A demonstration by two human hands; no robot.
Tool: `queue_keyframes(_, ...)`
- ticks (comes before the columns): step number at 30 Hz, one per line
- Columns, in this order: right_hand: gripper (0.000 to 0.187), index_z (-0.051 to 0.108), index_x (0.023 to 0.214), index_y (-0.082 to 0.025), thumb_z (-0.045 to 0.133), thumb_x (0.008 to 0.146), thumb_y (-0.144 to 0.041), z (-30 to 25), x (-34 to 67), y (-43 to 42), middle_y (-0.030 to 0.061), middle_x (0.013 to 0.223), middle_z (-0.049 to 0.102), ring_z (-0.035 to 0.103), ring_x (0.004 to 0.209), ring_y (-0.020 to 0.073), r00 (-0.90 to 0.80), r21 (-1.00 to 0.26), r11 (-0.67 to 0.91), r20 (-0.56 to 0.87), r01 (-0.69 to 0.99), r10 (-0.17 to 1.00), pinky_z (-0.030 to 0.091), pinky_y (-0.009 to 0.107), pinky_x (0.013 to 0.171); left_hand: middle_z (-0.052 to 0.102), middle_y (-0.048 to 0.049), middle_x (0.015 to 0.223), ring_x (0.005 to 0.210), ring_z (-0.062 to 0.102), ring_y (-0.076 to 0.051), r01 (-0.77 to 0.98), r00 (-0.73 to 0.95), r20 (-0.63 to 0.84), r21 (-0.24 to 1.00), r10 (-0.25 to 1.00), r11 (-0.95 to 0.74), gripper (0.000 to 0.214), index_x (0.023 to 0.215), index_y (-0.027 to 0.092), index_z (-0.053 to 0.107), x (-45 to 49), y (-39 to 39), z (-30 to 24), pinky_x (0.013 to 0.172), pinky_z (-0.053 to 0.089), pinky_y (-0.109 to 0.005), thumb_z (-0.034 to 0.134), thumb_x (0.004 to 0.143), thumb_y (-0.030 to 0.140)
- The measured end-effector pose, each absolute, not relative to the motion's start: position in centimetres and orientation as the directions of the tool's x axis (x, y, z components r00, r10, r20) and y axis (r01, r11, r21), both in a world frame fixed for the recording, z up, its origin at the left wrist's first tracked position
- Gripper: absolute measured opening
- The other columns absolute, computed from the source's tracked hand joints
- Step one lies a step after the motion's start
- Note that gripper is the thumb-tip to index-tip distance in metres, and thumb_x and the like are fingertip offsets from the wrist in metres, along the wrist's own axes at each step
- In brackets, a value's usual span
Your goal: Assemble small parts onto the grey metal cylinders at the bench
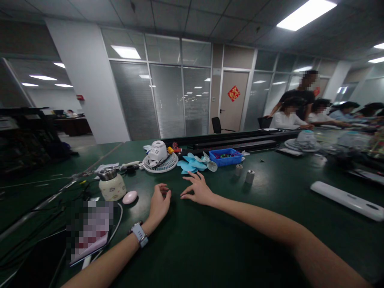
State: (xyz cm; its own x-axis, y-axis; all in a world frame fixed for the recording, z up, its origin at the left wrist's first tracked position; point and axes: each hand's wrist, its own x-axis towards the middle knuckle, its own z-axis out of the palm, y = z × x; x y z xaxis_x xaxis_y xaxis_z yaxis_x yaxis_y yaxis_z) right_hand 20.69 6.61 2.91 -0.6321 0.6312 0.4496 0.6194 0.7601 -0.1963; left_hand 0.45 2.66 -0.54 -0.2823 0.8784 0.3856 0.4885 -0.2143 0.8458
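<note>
Over the dark green table, my left hand [160, 203] is loosely curled, its thumb apart from the fingers and nothing visible in it. A watch with a pale strap is on that wrist. My right hand [198, 189] has its fingers spread and holds nothing. Just beyond it lie light-blue fan blades [192, 163] and a clear plastic piece [212, 166]. A white fan housing [158, 152] rests in a round white fan grille [150, 167] further back. A pink oval object [130, 197], perhaps a mouse, lies left of my left hand.
A cream flask [112, 186] stands at left near a tablet-like device [90, 232] and cables. Behind my right hand are a blue bin [226, 160] of small parts and two metal cylinders [250, 176]. A long white casing [348, 200] lies at right. Several people sit further right.
</note>
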Motion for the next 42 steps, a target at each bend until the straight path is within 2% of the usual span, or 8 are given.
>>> queue_keyframes(3, 0.021, 0.075, 0.095, -0.037, 0.063, 0.083, -0.05, 4.8, 25.5, 9.0, 0.0026, 0.136, 0.056, 0.035, 0.136, 0.0288, -0.495, -0.209, 0.646, 0.487, 0.734, 0.72, 0.017, 0.056, 0.11, 0.061, -0.0068, 0.096, 0.085, 0.064, -0.022, 0.49, -0.275, 0.364, 0.849, 0.89, -0.196, 0.034, 0.105, 0.019, 0.046, 0.4, 2.7, -0.5, 0.077, 0.053, -0.04, 0.054, 0.078, 0.037)
queue_keyframes(8, 0.032, 0.073, 0.105, -0.027, 0.052, 0.09, -0.046, 7.6, 36.2, 12.6, 0.0075, 0.108, 0.071, 0.059, 0.109, 0.0274, 0.009, -0.262, 0.148, 0.515, 0.954, 0.857, 0.035, 0.045, 0.098, 0.06, -0.0061, 0.097, 0.083, 0.063, -0.022, 0.52, -0.24, 0.368, 0.83, 0.898, -0.201, 0.036, 0.107, 0.02, 0.046, 0.1, 3.0, -0.9, 0.075, 0.053, -0.04, 0.055, 0.077, 0.038)
queue_keyframes(12, 0.032, 0.074, 0.105, -0.026, 0.053, 0.09, -0.045, 7.7, 40.7, 13.3, 0.0101, 0.104, 0.072, 0.063, 0.103, 0.0286, 0.137, -0.162, -0.074, 0.428, 0.984, 0.893, 0.038, 0.042, 0.092, 0.059, -0.006, 0.099, 0.083, 0.062, -0.022, 0.536, -0.226, 0.375, 0.819, 0.899, -0.207, 0.038, 0.108, 0.02, 0.045, 0.0, 3.2, -1.1, 0.074, 0.053, -0.04, 0.054, 0.078, 0.04)
queue_keyframes(16, 0.034, 0.073, 0.106, -0.028, 0.052, 0.09, -0.048, 6.8, 41.6, 13.4, 0.0102, 0.104, 0.072, 0.066, 0.099, 0.0284, 0.165, -0.139, -0.124, 0.343, 0.982, 0.925, 0.043, 0.036, 0.082, 0.059, -0.0059, 0.099, 0.082, 0.063, -0.022, 0.539, -0.223, 0.363, 0.819, 0.905, -0.196, 0.038, 0.108, 0.02, 0.045, -0.1, 3.1, -1.1, 0.075, 0.053, -0.04, 0.054, 0.078, 0.04)
queue_keyframes(20, 0.035, 0.073, 0.107, -0.027, 0.049, 0.091, -0.048, 6.1, 41.6, 13.7, 0.0091, 0.101, 0.073, 0.067, 0.095, 0.0268, 0.178, -0.173, -0.121, 0.368, 0.977, 0.913, 0.045, 0.032, 0.076, 0.059, -0.006, 0.1, 0.082, 0.062, -0.022, 0.521, -0.223, 0.344, 0.833, 0.912, -0.187, 0.038, 0.109, 0.02, 0.045, -0.1, 3.1, -1.0, 0.074, 0.053, -0.039, 0.054, 0.078, 0.04)
queue_keyframes(37, 0.031, 0.074, 0.105, -0.027, 0.051, 0.09, -0.042, 6.2, 41.8, 13.4, 0.0115, 0.099, 0.073, 0.067, 0.094, 0.0263, 0.153, -0.137, -0.108, 0.377, 0.985, 0.914, 0.048, 0.034, 0.08, 0.061, -0.0074, 0.099, 0.082, 0.065, -0.022, 0.545, -0.199, 0.354, 0.815, 0.914, -0.197, 0.04, 0.107, 0.019, 0.046, 0.1, 2.8, -0.6, 0.074, 0.054, -0.04, 0.055, 0.074, 0.04)
queue_keyframes(40, 0.038, 0.068, 0.118, -0.026, 0.048, 0.091, -0.046, 5.2, 42.0, 12.5, 0.0115, 0.107, 0.071, 0.066, 0.099, 0.0269, 0.136, -0.147, -0.08, 0.423, 0.986, 0.896, 0.048, 0.036, 0.085, 0.06, -0.0086, 0.101, 0.084, 0.064, -0.024, 0.559, -0.187, 0.338, 0.809, 0.922, -0.183, 0.042, 0.109, 0.018, 0.045, 0.0, 2.8, -0.6, 0.074, 0.054, -0.041, 0.053, 0.075, 0.04)
queue_keyframes(42, 0.046, 0.06, 0.128, -0.024, 0.05, 0.09, -0.048, 3.9, 42.3, 11.7, 0.011, 0.114, 0.069, 0.065, 0.102, 0.0258, 0.12, -0.218, -0.009, 0.502, 0.976, 0.856, 0.047, 0.036, 0.088, 0.06, -0.0088, 0.102, 0.084, 0.064, -0.024, 0.574, -0.18, 0.337, 0.799, 0.924, -0.179, 0.042, 0.11, 0.018, 0.044, 0.0, 2.9, -0.7, 0.074, 0.054, -0.041, 0.052, 0.075, 0.041)
